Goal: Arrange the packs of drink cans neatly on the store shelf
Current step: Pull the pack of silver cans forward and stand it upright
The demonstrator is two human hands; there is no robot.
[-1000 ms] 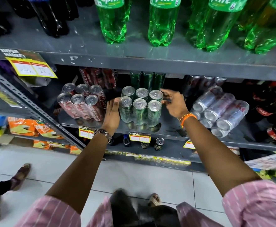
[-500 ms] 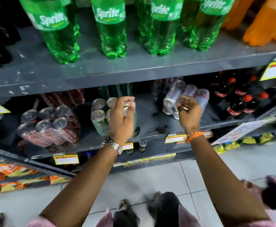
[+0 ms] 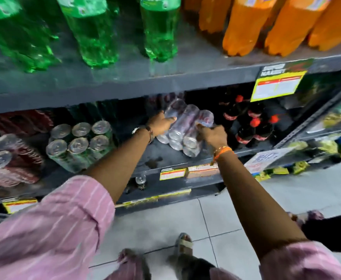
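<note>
With both hands, left [image 3: 161, 123] and right [image 3: 213, 135], gripping the tilted silver pack [image 3: 182, 128] (right of the green pack [image 3: 80, 144]), standing it upright looks next.

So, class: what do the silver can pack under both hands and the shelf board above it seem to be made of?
Silver can pack: probably aluminium cans, shiny tops, wrapped in clear glossy plastic film. Shelf board: apparently grey-painted metal, a thin, scuffed, dully reflective edge.

1. green soda bottles [image 3: 92, 31] upright on top shelf, left
2. orange soda bottles [image 3: 266, 23] beside them, right
3. yellow price tag [image 3: 276, 85] hanging on the shelf edge
4. dark cola bottles, red caps [image 3: 252, 122], on the middle shelf, right
5. grey tiled floor [image 3: 297, 195]
</note>
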